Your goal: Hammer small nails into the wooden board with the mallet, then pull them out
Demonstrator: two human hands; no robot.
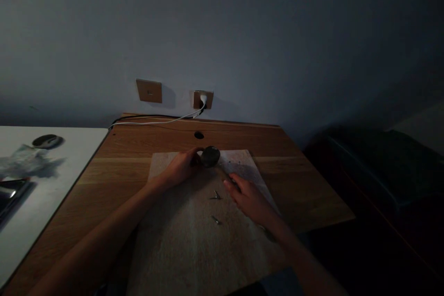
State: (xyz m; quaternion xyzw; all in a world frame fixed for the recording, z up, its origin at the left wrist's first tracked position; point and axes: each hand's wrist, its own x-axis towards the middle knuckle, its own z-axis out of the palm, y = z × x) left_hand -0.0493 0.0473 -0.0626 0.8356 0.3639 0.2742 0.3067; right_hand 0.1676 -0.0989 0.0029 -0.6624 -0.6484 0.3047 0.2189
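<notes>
My left hand [183,166] is closed on the near-side edge of a dark, round, flat-faced piece [210,157], held tilted above the far part of a pale board. Its exact kind is too dim to make out. In my right hand [248,194] is a slim, light brown stick-like tool [224,173], fingers wrapped round it. The tool's far end points at the round piece; I cannot tell whether they touch. Small metal screws [217,195] lie on the board below my hands, with another screw [216,220] closer to me.
The pale board [173,249] rests on a wooden desk [298,180]. Cables [156,122] run along the back to a wall socket [203,100]. On a white table at left are a roll of tape [46,141], crumpled plastic [26,159] and a dark tray-like object [14,194].
</notes>
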